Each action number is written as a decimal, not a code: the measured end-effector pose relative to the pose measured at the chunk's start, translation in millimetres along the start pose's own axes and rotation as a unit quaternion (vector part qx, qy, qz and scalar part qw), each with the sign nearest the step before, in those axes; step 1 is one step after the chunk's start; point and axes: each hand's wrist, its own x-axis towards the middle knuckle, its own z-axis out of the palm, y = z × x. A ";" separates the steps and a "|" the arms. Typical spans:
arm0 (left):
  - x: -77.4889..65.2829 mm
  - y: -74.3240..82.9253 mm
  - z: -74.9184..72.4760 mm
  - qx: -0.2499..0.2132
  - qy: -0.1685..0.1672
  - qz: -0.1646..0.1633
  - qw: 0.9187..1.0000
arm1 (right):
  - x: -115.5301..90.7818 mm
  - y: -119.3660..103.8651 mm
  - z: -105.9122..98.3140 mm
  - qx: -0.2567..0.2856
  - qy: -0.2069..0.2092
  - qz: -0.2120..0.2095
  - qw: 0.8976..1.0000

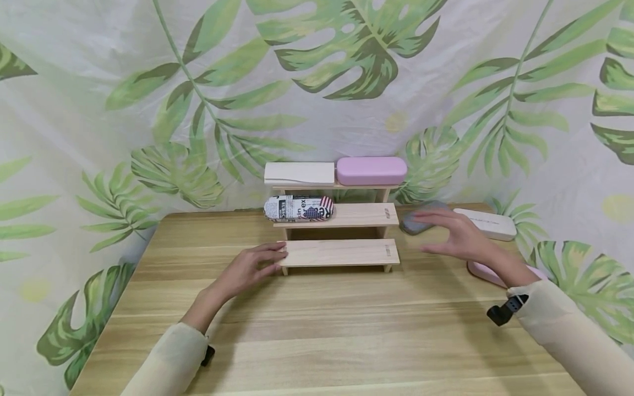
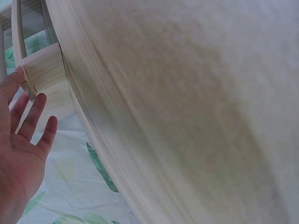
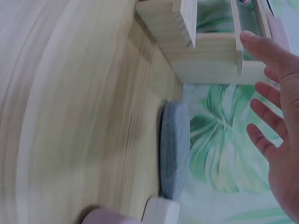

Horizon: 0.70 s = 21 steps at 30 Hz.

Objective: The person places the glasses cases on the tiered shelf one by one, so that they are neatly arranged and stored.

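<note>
Two bare hands lie well apart, each with its fingers parted; the left hand [image 1: 250, 269] touches the near left end of a three-tier wooden rack [image 1: 342, 253] at its lowest tier, other fingers spread beside it; the right hand [image 1: 455, 234], slightly blurred, hovers to the right of the rack, thumb and fingers spread wide around air.

Just by the right fingers, a grey case [image 3: 174, 151] lies on the table [image 1: 346, 330], partly covered by them in the head view; beyond it sits a white case with lettering [image 1: 490, 225], and a pink case [image 1: 482, 273] is half hidden by the right forearm; on the rack, a newsprint-and-flag case [image 1: 299, 210] rests at the left of the middle tier; above, a white flap case [image 1: 299, 172] and a lilac case [image 1: 371, 171] lie side by side on the top tier; pale sleeves [image 1: 569, 324] cover both forearms; behind everything hangs a leaf-printed cloth [image 1: 79, 33].
</note>
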 end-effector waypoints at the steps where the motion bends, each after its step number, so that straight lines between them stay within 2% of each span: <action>1: -0.3 -0.2 0.0 0.001 0.000 0.001 1.000 | -2.5 1.2 -1.5 -0.003 0.000 0.002 1.000; 10: -0.5 -1.3 -0.7 0.006 -0.002 -0.010 1.000 | -26.1 12.4 -8.0 -0.018 -0.009 0.049 0.999; 16: -0.6 -1.2 -1.1 0.003 0.008 0.007 1.000 | -42.4 19.9 -13.4 -0.010 -0.010 0.058 0.998; 21: -1.1 -1.4 -1.3 0.000 0.005 0.006 1.000 | -55.1 24.9 -20.5 -0.028 -0.014 0.062 0.998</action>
